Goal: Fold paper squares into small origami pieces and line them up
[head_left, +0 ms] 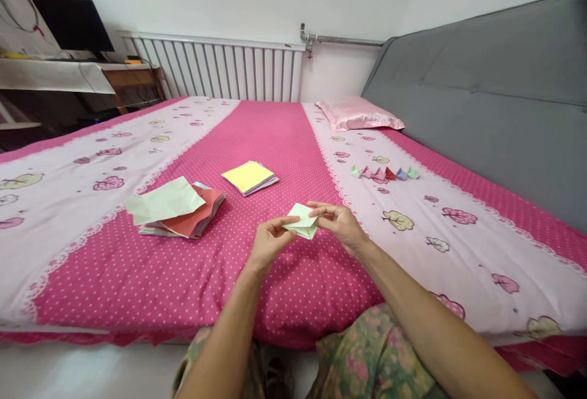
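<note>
A small piece of pale green folded paper [302,215] is held up over the near part of the bed, between both hands. My left hand [271,241] pinches its left corner between thumb and fingers. On the other side, my right hand [338,223] grips the right edge, with its fingertips over the upper face. Folded layers and a crease show on the paper's lower half. Beyond the hands lies a square stack of paper with a yellow sheet [248,177] on top. Further left is a looser pile with a crumpled pale sheet [166,201] over a red sheet [195,212].
Several small folded paper pieces [389,173] in green, pink, red and blue stand in a row at the right. A pink pillow [360,113] lies at the back, near the grey headboard [486,87]. The bedspread [275,130] is pink and white.
</note>
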The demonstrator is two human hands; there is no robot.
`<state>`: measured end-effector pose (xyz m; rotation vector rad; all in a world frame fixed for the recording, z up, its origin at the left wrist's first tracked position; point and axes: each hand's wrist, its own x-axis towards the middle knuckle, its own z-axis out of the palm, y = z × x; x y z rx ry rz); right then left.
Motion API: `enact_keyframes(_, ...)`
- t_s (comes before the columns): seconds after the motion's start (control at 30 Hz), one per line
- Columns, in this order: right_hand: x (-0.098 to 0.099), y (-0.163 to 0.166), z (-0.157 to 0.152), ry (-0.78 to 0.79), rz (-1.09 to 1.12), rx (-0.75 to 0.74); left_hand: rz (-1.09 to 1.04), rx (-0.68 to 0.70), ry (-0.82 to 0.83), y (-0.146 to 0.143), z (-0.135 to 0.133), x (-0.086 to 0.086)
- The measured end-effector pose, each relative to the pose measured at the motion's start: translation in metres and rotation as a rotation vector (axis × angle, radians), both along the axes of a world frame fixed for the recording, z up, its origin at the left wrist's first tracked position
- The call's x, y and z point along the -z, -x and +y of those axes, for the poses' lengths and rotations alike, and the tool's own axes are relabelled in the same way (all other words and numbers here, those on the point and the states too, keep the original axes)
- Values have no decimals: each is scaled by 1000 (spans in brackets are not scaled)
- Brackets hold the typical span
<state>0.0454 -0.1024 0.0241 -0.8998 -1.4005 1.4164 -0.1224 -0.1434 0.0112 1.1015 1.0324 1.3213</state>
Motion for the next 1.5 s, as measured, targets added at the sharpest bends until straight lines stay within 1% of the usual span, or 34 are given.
enact_keyframes(0.2,-1,1,-1,-42,-37,-44,-30,-43,-50,0,0,1)
enact_keyframes(0.33,-1,1,-1,-84,-105,-54,14,-14,-75,-2,-1,-2)
enact_keyframes(0.47,0,0,0,-98,-144,-16,32,16,-126,-4,-1,2)
enact_keyframes(0.67,2,7,-3,-84,-136,7,34,-158,-63,-4,3,8)
enact_keyframes(0.87,3,12,-8,-57,-86,82,-42,-193,-41,-6,3,8)
enact_keyframes(0.97,4,13,-10,-65,-79,113,-52,-183,-49,-6,2,7)
enact_keyframes(1.13,2,12,-10,-73,-102,138,-75,-121,-69,-5,2,4)
enact_keyframes(1.3,0,8,-6,-68,-151,105,-95,-105,-13,-4,7,8)
enact_keyframes(1.4,1,7,-4,-55,-169,109,-81,-92,-26,-3,10,11)
enact_keyframes(1.5,3,7,-3,-30,-149,59,-38,-69,-41,-2,9,12)
